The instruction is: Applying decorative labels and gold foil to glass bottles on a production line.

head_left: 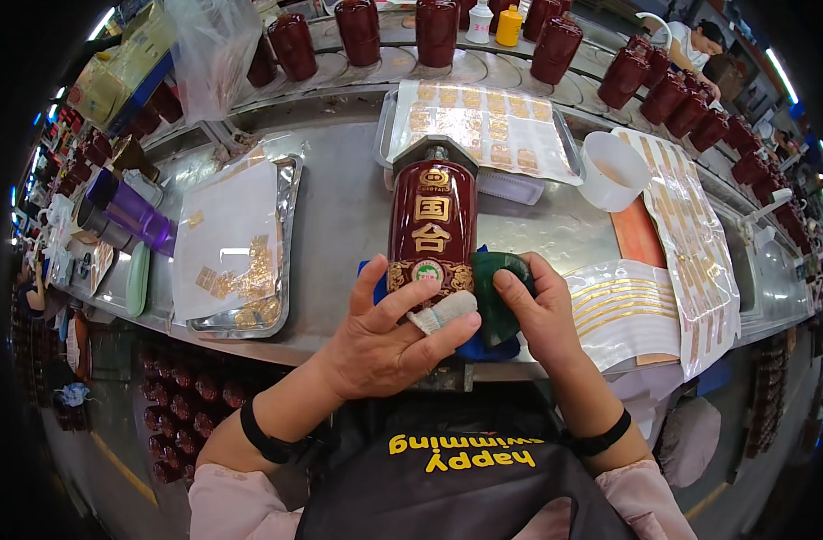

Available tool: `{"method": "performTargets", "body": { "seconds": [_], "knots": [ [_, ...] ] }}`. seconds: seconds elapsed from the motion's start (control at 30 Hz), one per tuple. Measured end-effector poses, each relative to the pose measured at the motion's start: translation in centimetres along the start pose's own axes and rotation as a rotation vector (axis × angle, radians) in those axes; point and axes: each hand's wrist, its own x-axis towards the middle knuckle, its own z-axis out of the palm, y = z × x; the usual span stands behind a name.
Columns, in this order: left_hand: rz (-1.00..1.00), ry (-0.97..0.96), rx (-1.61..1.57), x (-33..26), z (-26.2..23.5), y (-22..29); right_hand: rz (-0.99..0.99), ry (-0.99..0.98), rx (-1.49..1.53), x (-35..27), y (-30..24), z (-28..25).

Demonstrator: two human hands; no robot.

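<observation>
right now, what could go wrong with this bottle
The left hand is at the round emblem, which might shift if it isn't stuck firmly. The green pad in the right hand, beside the bottle's gold trim, could scuff it. The sheet of gold strips lies close to that hand and might get nudged.

From my end, the dark-red bottle has two big gold characters, stacked, readable. Small gold lettering in the emblem above; round green-and-white badge below, print too small. Black apron: two lines of yellow lettering, inverted to me. White bottle: red marks, illegible.
</observation>
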Motion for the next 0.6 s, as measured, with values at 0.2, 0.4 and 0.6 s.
{"method": "performTargets", "body": {
  "seconds": [0.2,0.4,0.6],
  "knots": [
    [-0.297,0.181,-0.371,-2.8,-0.5,-0.4,-0.16,0.054,-0.119,-0.2,-1.1,-0.5],
    [-0.876,0.309,-0.887,-3.0,1.5,-0.5,-0.791,-0.005,-0.593,0.0,-2.7,-0.3],
    [-0.826,0.239,-0.949,-2.1,2.2,-1.0,-0.89,-0.109,-0.752,-0.7,-3.5,-0.4]
  ]
}}
